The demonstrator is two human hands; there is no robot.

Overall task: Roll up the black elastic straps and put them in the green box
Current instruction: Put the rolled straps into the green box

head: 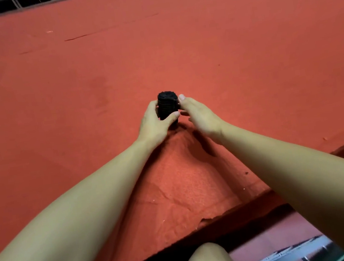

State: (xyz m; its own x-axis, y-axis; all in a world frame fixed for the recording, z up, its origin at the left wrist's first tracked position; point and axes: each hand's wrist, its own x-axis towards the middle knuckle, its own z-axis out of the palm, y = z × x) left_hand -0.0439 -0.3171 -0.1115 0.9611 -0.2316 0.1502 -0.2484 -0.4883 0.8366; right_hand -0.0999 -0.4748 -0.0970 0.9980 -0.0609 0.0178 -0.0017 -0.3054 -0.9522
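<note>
both hands meet over the red cloth table [244,56] — the left hand [155,121] curls round the upright black strap roll [167,105], thumb across its front, the right hand [199,114] pinching its side.

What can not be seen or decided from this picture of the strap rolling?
- Green box: not in the head view, so its place is unknown.
- Black strap roll: its lower end and any loose tail are hidden behind the left hand and right hand.
- Right hand's fingertips: the hand's own back hides them, so its grip on the roll is unclear.
- Other straps: none visible on the red cloth.
</note>
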